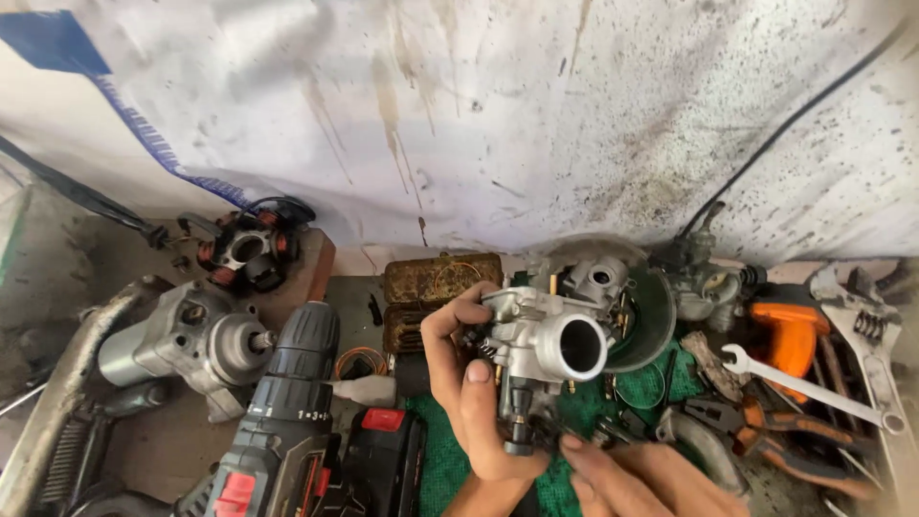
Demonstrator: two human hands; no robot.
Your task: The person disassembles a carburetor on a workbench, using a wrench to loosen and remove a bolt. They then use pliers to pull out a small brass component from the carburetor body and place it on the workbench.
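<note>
Right hand [637,479] low in frame, fingertips pinching under the silver metal carburettor [546,349]; left hand [469,388] wraps its side, holding it above the green cloth [661,383], beside the black cordless drill [287,402].

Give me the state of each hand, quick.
Left hand: closed around the silver carburetor, holding it up over the green cloth.
Right hand: fingertips at the carburetor's lower end; whether it grips anything cannot be told.

A silver metal carburetor [546,345] is held upright above the green cloth, its round open throat facing the camera, brass fittings showing.
</note>
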